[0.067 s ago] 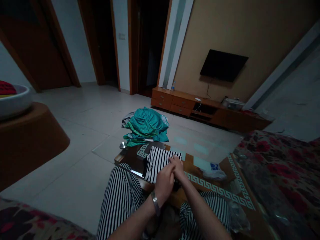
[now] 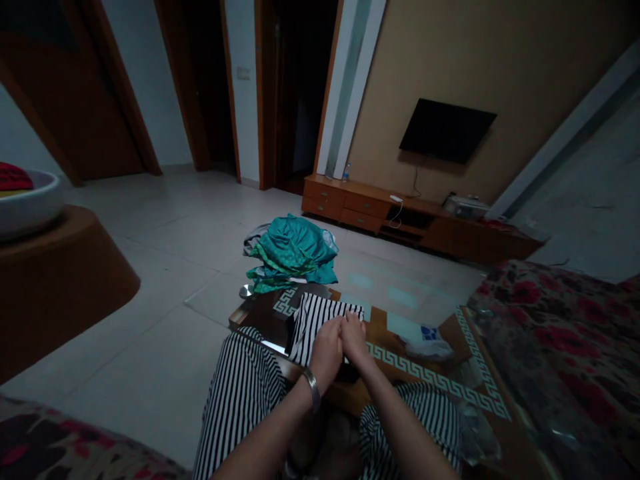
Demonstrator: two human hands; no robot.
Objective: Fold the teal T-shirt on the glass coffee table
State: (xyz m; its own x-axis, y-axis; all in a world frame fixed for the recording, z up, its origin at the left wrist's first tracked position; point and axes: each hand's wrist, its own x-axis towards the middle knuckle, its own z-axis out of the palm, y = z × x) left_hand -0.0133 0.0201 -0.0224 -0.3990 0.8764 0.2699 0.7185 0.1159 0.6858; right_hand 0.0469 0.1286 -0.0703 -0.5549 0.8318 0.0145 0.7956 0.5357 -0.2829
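Note:
A folded black-and-white striped garment lies at the near left end of the glass-topped coffee table. My left hand, with a silver bangle at the wrist, is curled on the garment's near right part. Close against it, my right hand has its fingers bent over the garment's right end. The two hands touch each other. Both sets of fingertips are partly hidden, and the cloth seems to be held under them. Beyond the garment a heap of teal and green clothes sits at the table's far left.
A clear plastic bag with a blue mark lies on or under the glass, to the right. A floral sofa stands at the right. At the left, a white bowl rests on a brown stand. My striped trouser legs flank the table's near edge.
My left hand has shifted slightly forward over the striped garment. My right hand's fingers have drawn in beside it. The clothes heap has stayed still.

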